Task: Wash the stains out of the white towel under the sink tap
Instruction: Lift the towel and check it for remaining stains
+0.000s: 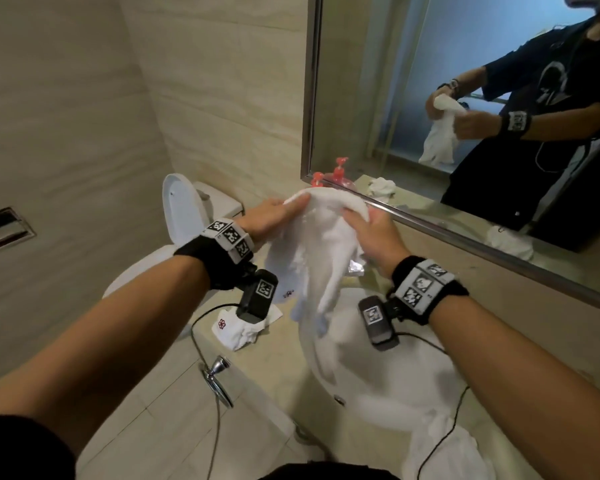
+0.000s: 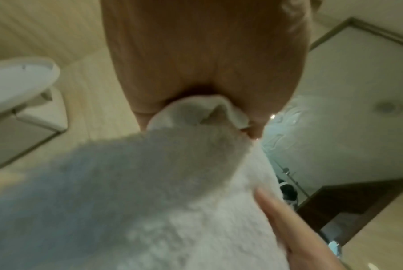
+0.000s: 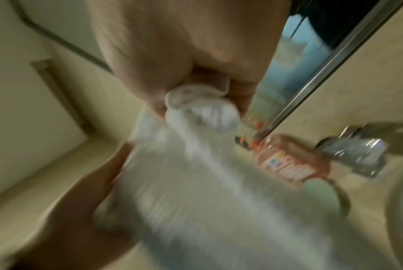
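The white towel (image 1: 321, 247) hangs bunched above the white sink (image 1: 378, 379), its lower end dangling over the basin. My left hand (image 1: 281, 213) grips the towel's upper left edge; the left wrist view shows cloth (image 2: 172, 182) pinched under that hand (image 2: 207, 73). My right hand (image 1: 364, 223) clutches a bunched fold at the upper right, seen close in the right wrist view, where the hand (image 3: 191, 54) squeezes the towel (image 3: 207, 182). The chrome tap (image 3: 357, 155) sits behind the cloth, mostly hidden in the head view. No running water shows.
A soap bottle (image 1: 340, 174) with a red pump stands by the mirror (image 1: 465, 98). A crumpled cloth (image 1: 243, 329) lies on the counter to the left, another towel (image 1: 440, 445) drapes over the sink's near edge. A toilet (image 1: 184, 209) stands at the left.
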Demonstrator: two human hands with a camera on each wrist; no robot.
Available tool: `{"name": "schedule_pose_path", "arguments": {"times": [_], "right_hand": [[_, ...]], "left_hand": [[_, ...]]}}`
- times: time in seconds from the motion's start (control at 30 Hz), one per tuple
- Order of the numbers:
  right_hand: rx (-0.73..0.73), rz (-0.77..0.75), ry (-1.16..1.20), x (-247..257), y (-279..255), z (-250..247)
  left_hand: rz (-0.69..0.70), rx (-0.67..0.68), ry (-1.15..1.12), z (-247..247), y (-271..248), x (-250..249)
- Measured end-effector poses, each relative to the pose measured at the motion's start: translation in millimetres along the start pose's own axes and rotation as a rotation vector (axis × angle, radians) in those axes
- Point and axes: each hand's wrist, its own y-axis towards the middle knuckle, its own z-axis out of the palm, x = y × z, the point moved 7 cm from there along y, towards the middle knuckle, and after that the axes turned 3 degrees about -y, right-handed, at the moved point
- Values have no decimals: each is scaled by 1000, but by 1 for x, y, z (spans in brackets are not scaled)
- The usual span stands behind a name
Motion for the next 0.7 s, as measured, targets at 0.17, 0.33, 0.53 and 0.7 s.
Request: {"name": "schedule_pose_path", "arguments": {"times": [0.17,0.33,0.53,0.7], "right_hand": [[-140,-133,24,38,-14,39],[-162,-74,-24,28,-8,34],[-45,16,-106,24,-3,18],[151,-239,-388,45,-4,6]], "left_hand": [[44,-61,-128,40,-1,-27],[88,-10,-102,45,-3,-30],[-2,155,-41,50,-11,-14],[114,258,775,21,-5,-5]]}}
